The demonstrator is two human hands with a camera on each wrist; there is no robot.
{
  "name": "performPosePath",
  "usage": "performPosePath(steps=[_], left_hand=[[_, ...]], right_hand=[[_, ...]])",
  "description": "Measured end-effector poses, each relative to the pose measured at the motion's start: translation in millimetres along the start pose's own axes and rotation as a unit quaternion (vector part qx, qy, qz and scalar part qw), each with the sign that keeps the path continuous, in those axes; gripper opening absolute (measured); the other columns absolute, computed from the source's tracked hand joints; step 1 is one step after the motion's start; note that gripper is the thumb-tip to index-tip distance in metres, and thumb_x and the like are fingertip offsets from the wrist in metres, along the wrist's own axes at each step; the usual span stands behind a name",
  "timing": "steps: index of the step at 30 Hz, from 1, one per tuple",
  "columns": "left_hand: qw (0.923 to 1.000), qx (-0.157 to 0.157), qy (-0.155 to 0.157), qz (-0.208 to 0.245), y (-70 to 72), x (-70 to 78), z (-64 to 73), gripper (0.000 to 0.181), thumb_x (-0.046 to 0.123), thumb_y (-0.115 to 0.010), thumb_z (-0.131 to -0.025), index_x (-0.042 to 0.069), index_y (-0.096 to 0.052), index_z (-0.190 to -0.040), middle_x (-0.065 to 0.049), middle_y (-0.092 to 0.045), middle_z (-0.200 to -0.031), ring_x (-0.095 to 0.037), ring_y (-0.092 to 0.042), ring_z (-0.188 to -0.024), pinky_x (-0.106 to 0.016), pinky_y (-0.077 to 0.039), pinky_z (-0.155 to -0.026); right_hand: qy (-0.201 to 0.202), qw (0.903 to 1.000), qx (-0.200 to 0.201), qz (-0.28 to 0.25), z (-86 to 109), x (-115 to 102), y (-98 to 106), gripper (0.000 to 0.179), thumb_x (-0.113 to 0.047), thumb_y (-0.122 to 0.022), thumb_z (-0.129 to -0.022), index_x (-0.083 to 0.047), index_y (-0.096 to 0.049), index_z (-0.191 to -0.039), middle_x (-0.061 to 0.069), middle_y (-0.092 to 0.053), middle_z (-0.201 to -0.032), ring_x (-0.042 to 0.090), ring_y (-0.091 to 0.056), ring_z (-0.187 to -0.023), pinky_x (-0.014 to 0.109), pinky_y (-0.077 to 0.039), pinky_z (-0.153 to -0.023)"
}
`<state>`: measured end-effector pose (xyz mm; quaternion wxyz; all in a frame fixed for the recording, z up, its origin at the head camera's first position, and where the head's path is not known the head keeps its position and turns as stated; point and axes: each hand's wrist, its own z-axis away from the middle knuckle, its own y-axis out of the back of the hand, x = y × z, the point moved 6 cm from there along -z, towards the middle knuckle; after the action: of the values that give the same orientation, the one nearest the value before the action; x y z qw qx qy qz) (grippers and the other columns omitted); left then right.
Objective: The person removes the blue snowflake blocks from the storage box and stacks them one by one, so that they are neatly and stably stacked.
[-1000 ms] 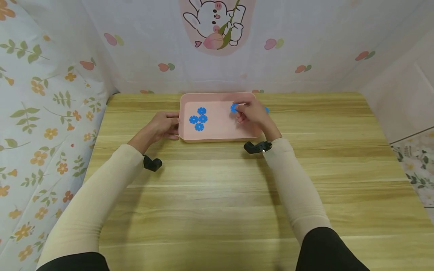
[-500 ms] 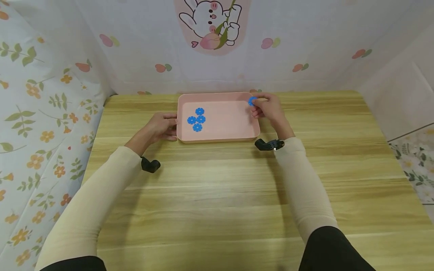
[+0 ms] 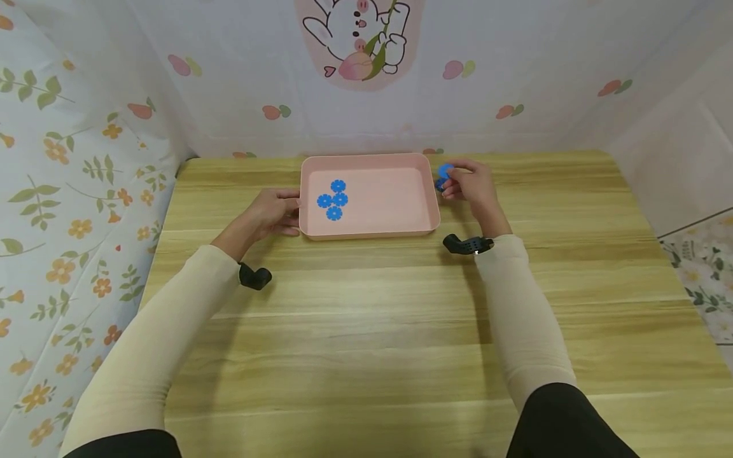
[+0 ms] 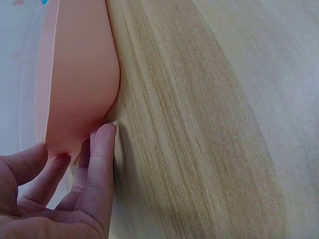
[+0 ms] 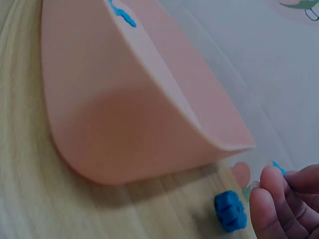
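A pink rectangular tray [image 3: 372, 234] stands at the back of the table. Toward its left end lie several blue notched discs [image 3: 335, 213], flat and close together. My left hand [image 3: 273, 213] rests at the tray's left end, its fingertips touching the outer wall, as the left wrist view also shows. Beyond the right end, my right hand [image 3: 475, 187] pinches a blue notched disc [image 3: 445, 170] between thumb and fingers. Just under it, on the table, is a small blue stack [image 5: 231, 211] of what look like the same discs, partly hidden by the hand in the head view.
The wood-grain table [image 3: 355, 331] stretches toward me in front of the tray. Behind it hangs a white printed cloth [image 3: 229, 76], close to the tray's far edge. A floral cloth [image 3: 74, 222] hangs along the left side.
My right hand has moved right with the pinched disc, from over the tray's inside to past its right end, beside the blue stack. My left hand stays at the tray's left end.
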<state>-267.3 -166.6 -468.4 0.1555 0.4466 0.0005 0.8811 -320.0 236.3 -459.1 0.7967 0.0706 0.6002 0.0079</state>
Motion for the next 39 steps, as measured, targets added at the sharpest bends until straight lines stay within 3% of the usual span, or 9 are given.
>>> performPosePath(steps=[11, 16, 25, 39], left_hand=[[1.0, 0.003, -0.007, -0.004, 0.3, -0.1, 0.4, 0.045, 0.02, -0.046, -0.104, 0.016, -0.042, -0.149, -0.014, -0.063, -0.115, -0.017, -0.07, -0.077, -0.039, -0.06, -0.075], [1.0, 0.001, -0.008, 0.002, 0.1, 0.0, 0.4, 0.045, 0.019, -0.047, -0.104, 0.015, -0.043, -0.148, -0.014, -0.064, -0.112, -0.016, -0.07, -0.075, -0.038, -0.06, -0.073], [0.9999, -0.003, -0.01, 0.003, 0.0, 0.3, 0.5, 0.046, 0.019, -0.047, -0.104, 0.014, -0.041, -0.149, -0.02, -0.06, -0.123, -0.017, -0.07, -0.077, -0.038, -0.06, -0.074], [0.9999, 0.0, -0.01, -0.001, 2.4, -1.1, -1.7, 0.045, 0.02, -0.047, -0.104, 0.017, -0.042, -0.149, -0.018, -0.061, -0.122, -0.019, -0.07, -0.079, -0.039, -0.06, -0.074]], right_hand=[[-0.039, 0.999, -0.003, 0.021, -3.0, 20.2, 5.5, 0.041, -0.019, -0.055, -0.1, -0.003, -0.053, -0.138, 0.002, -0.064, -0.066, 0.012, -0.062, -0.05, 0.026, -0.058, -0.054], [-0.035, 0.9988, 0.0, 0.034, -3.4, 23.8, 5.5, 0.041, -0.02, -0.055, -0.1, -0.006, -0.054, -0.139, 0.0, -0.064, -0.066, 0.01, -0.063, -0.051, 0.025, -0.057, -0.054], [-0.046, 0.9985, -0.003, 0.031, -5.0, 27.5, 4.8, 0.041, -0.021, -0.056, -0.1, -0.007, -0.054, -0.138, 0.001, -0.065, -0.067, 0.011, -0.063, -0.051, 0.025, -0.058, -0.054], [-0.035, 0.9983, 0.006, 0.047, -6.5, 29.9, 3.4, 0.039, -0.021, -0.056, -0.1, -0.005, -0.056, -0.136, 0.001, -0.066, -0.066, 0.01, -0.063, -0.051, 0.024, -0.057, -0.054]])
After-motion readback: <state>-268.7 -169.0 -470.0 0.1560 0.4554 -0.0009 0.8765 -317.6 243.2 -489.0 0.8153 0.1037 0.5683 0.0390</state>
